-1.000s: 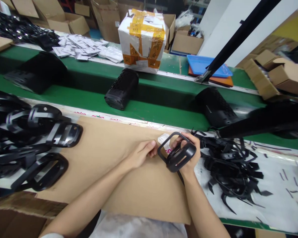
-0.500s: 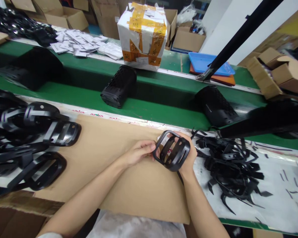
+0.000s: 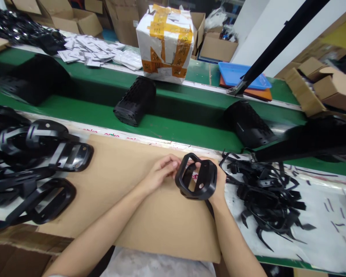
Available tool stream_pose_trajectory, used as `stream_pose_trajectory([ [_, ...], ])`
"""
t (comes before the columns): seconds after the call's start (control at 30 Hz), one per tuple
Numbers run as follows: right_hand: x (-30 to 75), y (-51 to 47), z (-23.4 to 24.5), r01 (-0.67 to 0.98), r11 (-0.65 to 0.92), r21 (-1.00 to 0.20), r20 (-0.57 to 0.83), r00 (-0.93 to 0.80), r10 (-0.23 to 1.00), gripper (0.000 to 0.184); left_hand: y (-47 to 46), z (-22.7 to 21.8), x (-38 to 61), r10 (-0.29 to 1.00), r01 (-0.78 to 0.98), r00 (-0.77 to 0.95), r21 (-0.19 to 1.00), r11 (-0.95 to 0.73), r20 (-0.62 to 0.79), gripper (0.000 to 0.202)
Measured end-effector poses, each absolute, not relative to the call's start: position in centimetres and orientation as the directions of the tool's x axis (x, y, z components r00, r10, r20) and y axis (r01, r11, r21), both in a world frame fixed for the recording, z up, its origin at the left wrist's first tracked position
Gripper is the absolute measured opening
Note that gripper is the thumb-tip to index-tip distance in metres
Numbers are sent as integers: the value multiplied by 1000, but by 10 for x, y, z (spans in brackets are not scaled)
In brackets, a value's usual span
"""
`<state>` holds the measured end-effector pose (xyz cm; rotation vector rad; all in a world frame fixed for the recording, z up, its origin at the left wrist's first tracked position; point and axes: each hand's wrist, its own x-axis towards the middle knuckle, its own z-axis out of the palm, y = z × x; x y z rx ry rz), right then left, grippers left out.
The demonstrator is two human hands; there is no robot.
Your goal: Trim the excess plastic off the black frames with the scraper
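A black plastic frame (image 3: 210, 177), an open bracket with rounded corners and slotted sides, is tilted above the brown cardboard sheet. My right hand (image 3: 219, 184) grips it from the right, with some fingers reaching behind and through its opening. My left hand (image 3: 163, 171) is at the frame's left rim, its fingers loosely bent and the thumb a little apart from them. Whether its fingertips touch the rim I cannot tell. A thin dark strip (image 3: 210, 209) shows below the frame by my right wrist.
Similar black frames (image 3: 72, 156) are heaped at left. A tangle of black strips (image 3: 265, 196) lies on the white surface at right. Black speaker-like housings (image 3: 135, 102) stand on the green belt (image 3: 173, 125). Beyond are a taped white box (image 3: 165, 46) and a blue tray (image 3: 242, 74).
The frame has turned in my right hand, so its opening faces me more. My left thumb has come off the frame's rim, and the left hand has shifted slightly up.
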<state>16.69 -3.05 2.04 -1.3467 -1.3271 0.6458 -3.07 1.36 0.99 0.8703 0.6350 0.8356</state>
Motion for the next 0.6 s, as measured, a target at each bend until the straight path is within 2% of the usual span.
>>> stream_pose_trajectory([
  [0.07,166,-30,20,277,148,-949,196,157,968,30,14,9,-30,886,-343,461,911,230,-50,50],
  [0.1,166,-30,20,201,68,-977,87,84,993,41,15,8,-30,896,-323,444,930,175,-14,55],
  [0.17,166,-29,19,1,-181,-984,-179,-122,976,59,16,7,-30,899,-284,438,948,140,-1,49],
  [0.23,167,-28,18,-144,-388,-910,-339,-281,898,55,17,7,-32,894,-256,446,950,178,-47,45],
  [0.33,167,-25,16,-192,-413,-890,-352,-288,891,43,18,10,-35,890,-238,441,942,238,-114,52],
  [0.43,163,-25,17,-159,-373,-914,-324,-267,908,43,17,16,-36,888,-242,444,939,246,-118,51],
  [0.6,157,-28,23,-75,-318,-945,-290,-255,922,43,11,21,-37,839,-320,541,907,275,-63,45],
])
